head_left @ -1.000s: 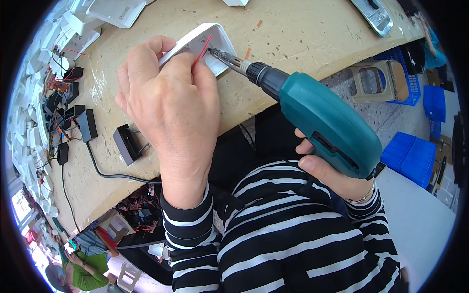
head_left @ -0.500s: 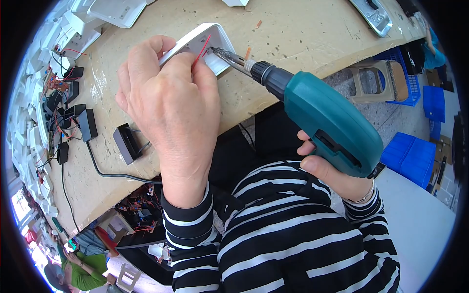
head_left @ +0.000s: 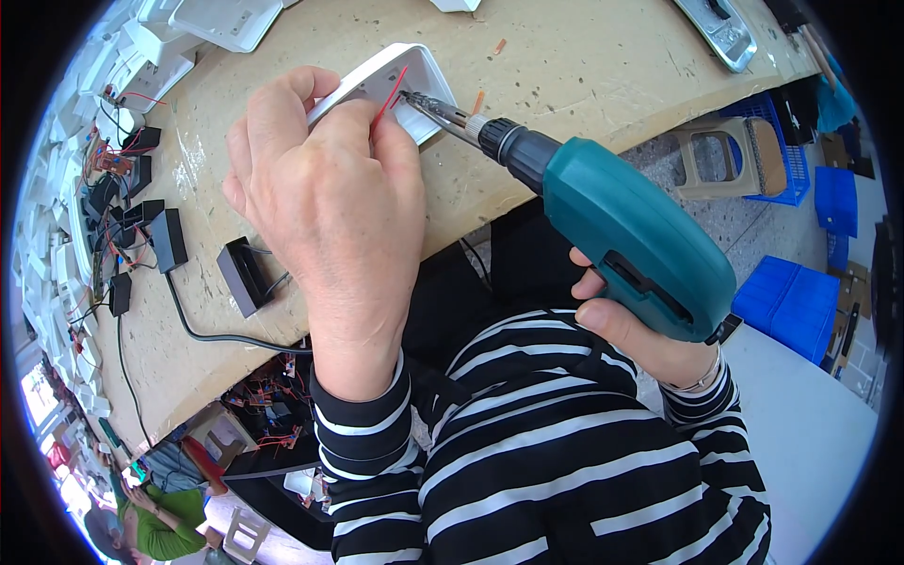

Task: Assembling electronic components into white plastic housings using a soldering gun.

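My left hand [head_left: 330, 193] is closed around a white plastic housing [head_left: 428, 80] that is tilted up on the table. A thin red wire [head_left: 392, 97] sticks out of the housing beside my fingers. In my right hand [head_left: 621, 330] is a teal electric screwdriver [head_left: 636, 235], its handle gripped between thumb and fingers. Its metal bit [head_left: 433, 110] reaches into the housing's open side, close to the red wire. Whether the tip touches a screw is too small to tell. A small black open box [head_left: 247, 278] lies left of my left wrist.
Black boxes with tangled wires [head_left: 122, 202] and many white housings [head_left: 226, 21] crowd the table's left. A black cable [head_left: 226, 336] runs along the front edge. A grey-white device [head_left: 720, 33] lies far right. Blue boxes [head_left: 791, 306] stand beyond. Someone in green [head_left: 169, 523] is at lower left.
The screwdriver has shifted slightly to the left, its bit going a little further into the housing. My left hand and the housing have barely moved.
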